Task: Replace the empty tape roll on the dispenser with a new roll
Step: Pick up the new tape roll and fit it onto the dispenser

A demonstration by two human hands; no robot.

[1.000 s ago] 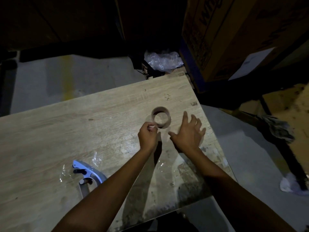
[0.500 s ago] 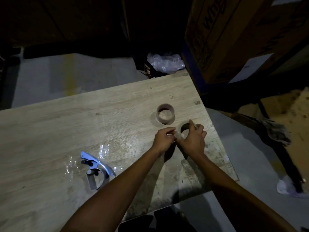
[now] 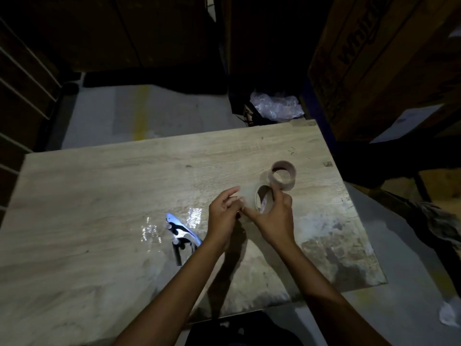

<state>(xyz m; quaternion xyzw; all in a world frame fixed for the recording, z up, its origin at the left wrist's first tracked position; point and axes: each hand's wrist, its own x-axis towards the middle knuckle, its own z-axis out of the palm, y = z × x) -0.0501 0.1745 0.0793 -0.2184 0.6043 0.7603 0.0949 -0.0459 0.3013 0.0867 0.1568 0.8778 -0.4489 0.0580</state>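
Note:
My right hand grips a tape roll, tilted on edge above the wooden table. My left hand is right beside it, its fingers pinched at the roll's left edge; whether they hold the tape end I cannot tell. An empty brown cardboard core lies flat on the table just beyond the roll. The blue tape dispenser lies on its side left of my left wrist, with clear tape or film shining around it.
A large cardboard box stands at the back right, next to the table's corner. Crumpled clear plastic sits behind the far edge. A dark rag lies on the floor to the right. The table's right and near edges are close to my arms.
My right hand went from resting flat on the table to holding the tape roll up on edge. My left hand moved over to the roll. The view shifted, with the dispenser now closer to centre.

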